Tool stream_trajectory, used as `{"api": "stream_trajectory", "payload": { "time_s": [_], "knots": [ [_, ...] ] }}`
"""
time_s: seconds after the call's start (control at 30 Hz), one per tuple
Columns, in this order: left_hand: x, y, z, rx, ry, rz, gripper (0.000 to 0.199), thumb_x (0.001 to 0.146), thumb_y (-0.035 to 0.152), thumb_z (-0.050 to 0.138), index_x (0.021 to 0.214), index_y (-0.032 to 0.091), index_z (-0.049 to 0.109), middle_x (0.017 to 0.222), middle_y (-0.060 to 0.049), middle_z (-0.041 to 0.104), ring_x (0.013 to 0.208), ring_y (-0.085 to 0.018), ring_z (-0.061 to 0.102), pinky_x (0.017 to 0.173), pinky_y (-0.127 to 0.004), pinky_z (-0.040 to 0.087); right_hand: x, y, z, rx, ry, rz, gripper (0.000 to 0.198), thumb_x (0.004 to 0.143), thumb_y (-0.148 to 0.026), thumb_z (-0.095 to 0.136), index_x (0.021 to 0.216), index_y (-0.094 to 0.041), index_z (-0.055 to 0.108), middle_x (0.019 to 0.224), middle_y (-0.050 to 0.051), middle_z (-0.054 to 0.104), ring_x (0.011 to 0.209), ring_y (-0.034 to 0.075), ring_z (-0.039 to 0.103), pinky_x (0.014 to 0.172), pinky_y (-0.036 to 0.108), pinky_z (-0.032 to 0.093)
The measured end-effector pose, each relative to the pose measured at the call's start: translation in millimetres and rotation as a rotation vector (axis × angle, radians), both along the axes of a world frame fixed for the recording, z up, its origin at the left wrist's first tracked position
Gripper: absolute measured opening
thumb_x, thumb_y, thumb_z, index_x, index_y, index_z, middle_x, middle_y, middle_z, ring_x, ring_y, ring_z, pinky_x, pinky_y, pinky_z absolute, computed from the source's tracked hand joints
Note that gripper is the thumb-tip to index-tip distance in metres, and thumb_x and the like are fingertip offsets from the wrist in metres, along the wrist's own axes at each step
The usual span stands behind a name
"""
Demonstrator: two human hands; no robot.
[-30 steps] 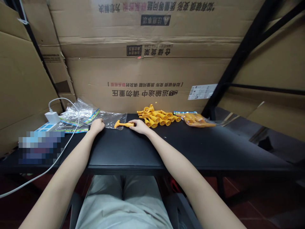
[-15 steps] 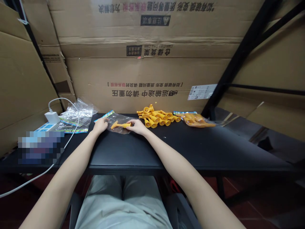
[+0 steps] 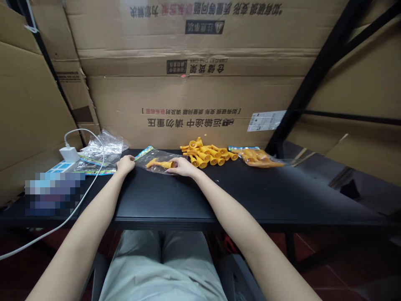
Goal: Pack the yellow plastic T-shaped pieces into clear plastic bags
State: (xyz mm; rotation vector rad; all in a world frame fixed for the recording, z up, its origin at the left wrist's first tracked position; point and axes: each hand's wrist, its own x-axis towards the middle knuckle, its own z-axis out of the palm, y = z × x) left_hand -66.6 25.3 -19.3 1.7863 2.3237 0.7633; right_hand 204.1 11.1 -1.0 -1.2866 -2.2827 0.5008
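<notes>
A clear plastic bag (image 3: pixel 158 155) with a colourful header strip lies slanted on the black table. An orange-yellow toy horn (image 3: pixel 155 164) shows through the film, its bell end towards the right. My right hand (image 3: pixel 182 167) has thumb and fingers closed round that bell end, at the bag's right side; whether film lies between them I cannot tell. At the lower left end of the header strip, my left hand (image 3: pixel 125 164) is closed with curled fingers, seemingly pinching the bag's edge.
A pile of orange-yellow horns (image 3: pixel 209 154) lies right of my hands. Beyond it rests a filled bag (image 3: pixel 255 158). At left are empty clear bags (image 3: pixel 105 146), a white charger (image 3: pixel 69 154) with a cable, and a blurred-out item (image 3: pixel 54 193). Cardboard (image 3: pixel 194 92) walls the back.
My left hand has slid slightly left and towards me along the header strip, uncovering more of it. My right hand has shifted a little to the right with the horn's bell end.
</notes>
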Motion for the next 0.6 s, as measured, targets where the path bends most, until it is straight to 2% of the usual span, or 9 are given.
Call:
{"api": "stream_trajectory", "payload": {
  "time_s": [0.17, 0.3, 0.43, 0.6],
  "knots": [
    [4, 3, -3.9, 0.001, -0.15, -0.222, 0.043, 0.064, 0.004, 0.045, 0.096, 0.017, 0.071, 0.099, -0.006, 0.072, 0.099, -0.018, 0.064, 0.088, -0.025, 0.047, 0, 3, -3, -0.017, 0.11, -0.02, 0.027, 0.067, -0.029, 0.072, 0.088, -0.012, 0.068, 0.072, 0.001, 0.063, 0.065, 0.013, 0.057, 0.06, 0.022, 0.041],
    [8, 4, -6.9, 0.009, -0.219, -0.354, 0.049, 0.06, 0.001, 0.04, 0.095, 0.014, 0.072, 0.095, -0.006, 0.073, 0.094, -0.015, 0.066, 0.087, -0.021, 0.047, -1, 4, -5, -0.071, 0.133, -0.055, 0.022, 0.065, -0.028, 0.072, 0.081, -0.013, 0.068, 0.07, 0.0, 0.063, 0.067, 0.014, 0.057, 0.06, 0.023, 0.041],
    [9, 6, -7.7, 0.022, -0.277, -0.326, 0.046, 0.061, 0.004, 0.043, 0.095, 0.013, 0.072, 0.096, -0.007, 0.073, 0.094, -0.016, 0.066, 0.087, -0.024, 0.048, -4, 5, -13, -0.112, 0.251, 0.0, 0.026, 0.065, -0.029, 0.072, 0.085, -0.013, 0.068, 0.076, 0.001, 0.066, 0.071, 0.014, 0.058, 0.065, 0.024, 0.043],
    [9, 8, -7.7, 0.06, -0.337, -0.208, 0.039, 0.064, 0.007, 0.047, 0.094, 0.015, 0.071, 0.097, -0.007, 0.072, 0.088, -0.016, 0.067, 0.085, -0.024, 0.048, -12, 9, -27, -0.217, 0.405, 0.141, 0.033, 0.065, -0.027, 0.071, 0.094, -0.012, 0.067, 0.079, 0.002, 0.066, 0.072, 0.013, 0.058, 0.069, 0.025, 0.045]
  ]
}}
